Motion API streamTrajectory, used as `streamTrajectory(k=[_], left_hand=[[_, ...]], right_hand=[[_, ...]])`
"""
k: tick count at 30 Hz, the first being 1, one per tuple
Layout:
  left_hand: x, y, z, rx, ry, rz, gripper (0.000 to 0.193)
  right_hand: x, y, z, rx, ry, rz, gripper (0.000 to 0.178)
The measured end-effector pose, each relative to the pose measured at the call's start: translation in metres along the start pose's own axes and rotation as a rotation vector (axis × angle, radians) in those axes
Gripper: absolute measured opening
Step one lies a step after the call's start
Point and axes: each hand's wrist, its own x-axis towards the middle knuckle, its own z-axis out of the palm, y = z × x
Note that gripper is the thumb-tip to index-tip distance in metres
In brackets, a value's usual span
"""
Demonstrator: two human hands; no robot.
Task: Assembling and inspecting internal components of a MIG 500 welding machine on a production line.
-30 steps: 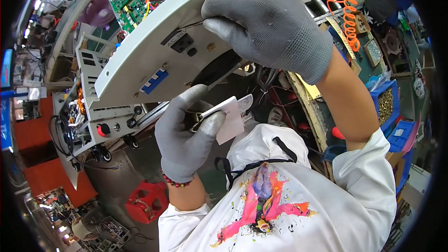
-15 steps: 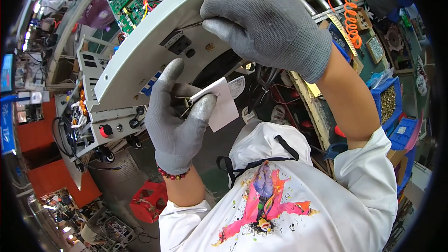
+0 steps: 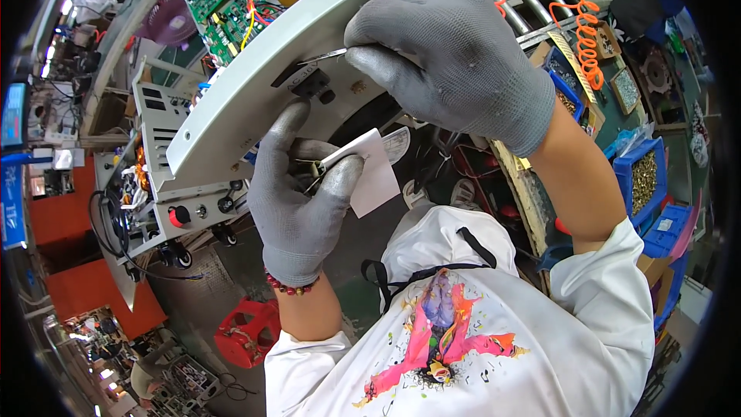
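Note:
My left hand, in a grey glove, is closed on a folded white paper sheet. Its raised index finger reaches the light grey curved panel, just below a black socket. My right hand, gloved too, is pinched on a thin silvery strip; its exact kind cannot be made out. The strip points left along the panel, just above the socket. Beside the socket sits a dark label-like piece, seen at a slant. My left hand partly hides the panel's lower left part.
Green circuit boards with coloured wires lie behind the panel. Coiled orange hoses hang at the right. Blue bins of small metal parts stand on the right bench. A red stool is on the floor at lower left.
The panel has shifted slightly right and down in view. My right hand has moved a little right and down with the strip. My left index finger is closer to the socket.

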Motion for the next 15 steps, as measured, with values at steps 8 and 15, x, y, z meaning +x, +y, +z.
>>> streamTrajectory(k=[8, 15], left_hand=[[0.0021, -0.0007, 0.0027, -0.003, 0.020, 0.004, 0.063], [0.0030, -0.0034, 0.0021, 0.040, 0.029, -0.015, 0.063]], right_hand=[[-0.0023, -0.0010, 0.0013, 0.045, 0.017, 0.018, 0.010], [-0.0075, -0.0059, 0.0020, 0.078, -0.006, 0.072, 0.011]])
